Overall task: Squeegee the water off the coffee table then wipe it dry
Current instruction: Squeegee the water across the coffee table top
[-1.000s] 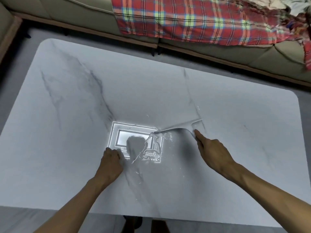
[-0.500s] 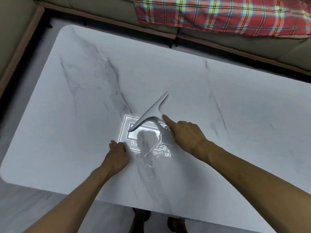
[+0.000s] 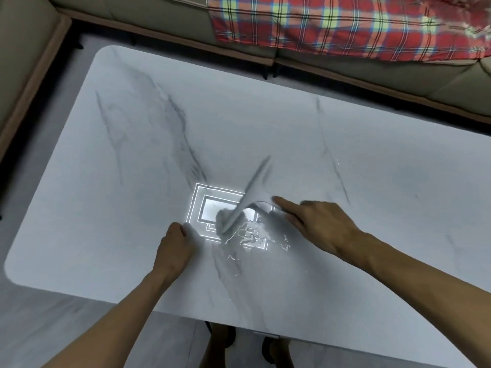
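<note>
Squeegee (image 3: 248, 193), blurred by motion, lies slanted across the middle of the marble bench (image 3: 372, 181), the near end of its blade over the puddle of water (image 3: 249, 233). The right hand (image 3: 318, 227) holds its handle, fingers curled round it and the forefinger stretched straight ahead. The left hand (image 3: 172, 244) rests on the bench just left of the puddle, fingers curled into a fist with nothing seen in it. A plaid blanket (image 3: 332, 25) lies on the sofa (image 3: 159, 11) beyond

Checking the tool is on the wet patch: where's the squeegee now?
Head view: the squeegee sits mid coffee table, gripped by the right hand, its blade slanting across the far edge of the puddle, right of the left hand.
</note>
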### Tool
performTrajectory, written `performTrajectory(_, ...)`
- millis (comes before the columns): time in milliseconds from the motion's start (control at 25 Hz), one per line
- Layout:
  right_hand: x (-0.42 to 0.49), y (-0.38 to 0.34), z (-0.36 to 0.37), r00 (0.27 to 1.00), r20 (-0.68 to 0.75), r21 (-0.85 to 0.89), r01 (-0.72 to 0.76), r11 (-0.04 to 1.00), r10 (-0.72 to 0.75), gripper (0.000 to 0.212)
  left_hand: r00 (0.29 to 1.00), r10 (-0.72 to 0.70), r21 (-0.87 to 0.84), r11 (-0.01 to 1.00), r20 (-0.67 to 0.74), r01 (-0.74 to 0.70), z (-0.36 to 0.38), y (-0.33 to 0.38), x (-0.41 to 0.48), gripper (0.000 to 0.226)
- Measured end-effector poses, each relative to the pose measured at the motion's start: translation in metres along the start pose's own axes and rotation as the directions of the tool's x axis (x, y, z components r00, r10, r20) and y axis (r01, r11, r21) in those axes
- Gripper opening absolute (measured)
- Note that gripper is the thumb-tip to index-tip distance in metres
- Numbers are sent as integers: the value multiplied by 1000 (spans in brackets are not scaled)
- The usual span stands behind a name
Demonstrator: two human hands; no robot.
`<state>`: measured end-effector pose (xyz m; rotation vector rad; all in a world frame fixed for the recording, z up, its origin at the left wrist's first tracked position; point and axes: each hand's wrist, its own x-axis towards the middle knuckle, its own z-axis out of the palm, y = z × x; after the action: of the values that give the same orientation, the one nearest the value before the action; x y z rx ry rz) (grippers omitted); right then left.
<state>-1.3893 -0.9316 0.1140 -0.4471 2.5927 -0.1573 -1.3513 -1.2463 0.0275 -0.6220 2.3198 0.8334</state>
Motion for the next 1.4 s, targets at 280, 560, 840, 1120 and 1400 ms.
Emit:
performTrajectory(280, 99, -116, 21, 935, 37, -225, 352, 909, -353, 44, 996, -79, -48, 996, -32, 78, -26, -41, -2, 10)
performTrajectory(560, 30, -18, 34, 1000, 7, -39, -21, 999, 22, 46, 996, -12, 70, 998, 86, 6, -2, -36, -5, 19)
performTrajectory(840, -76, 50, 27, 966, 9, 9, -258, 966, 258, 42, 991, 20, 64, 998, 131, -29, 21, -21, -25, 10)
performTrajectory(1120, -40, -28, 9, 999, -27, 49, -42, 998, 44, 41, 982, -80, -148, 987, -171, 54, 5, -65, -68, 14)
performTrajectory(1400, 5, -171, 35, 856, 121, -121, 515, 848, -503, 48, 857, -298, -321, 932, -421, 166, -32, -140, -98, 13)
